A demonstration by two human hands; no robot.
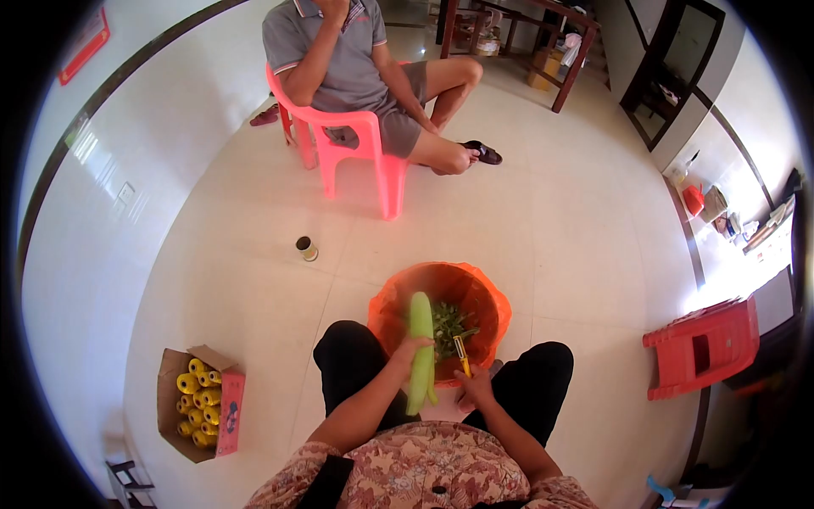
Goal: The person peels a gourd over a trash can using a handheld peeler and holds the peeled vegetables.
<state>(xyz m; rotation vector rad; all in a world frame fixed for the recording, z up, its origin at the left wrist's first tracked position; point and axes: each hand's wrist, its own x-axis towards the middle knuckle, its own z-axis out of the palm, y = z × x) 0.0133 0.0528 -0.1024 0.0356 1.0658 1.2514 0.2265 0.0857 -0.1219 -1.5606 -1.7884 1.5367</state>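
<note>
My left hand [409, 350] is wrapped round a long pale green gourd [420, 318], held nearly upright over the near left side of an orange-lined bin [381, 310]. A thin strip hangs beside the gourd's lower end. In my right hand [479, 386] is a yellow-handled peeler [463, 358], its blade end pointing up and away from me. The peeler is to the right of the gourd and apart from it. Dark green leafy scraps or peelings [451, 327] lie inside the bin, partly hidden by the gourd. My knees are on either side of the bin.
An open cardboard box [229, 416] of yellow-topped cans stands at the left. A small can [307, 248] is on the floor. Ahead, another person [339, 72] sits on a pink chair [365, 127]. Red stacked stools [704, 348] are at the right.
</note>
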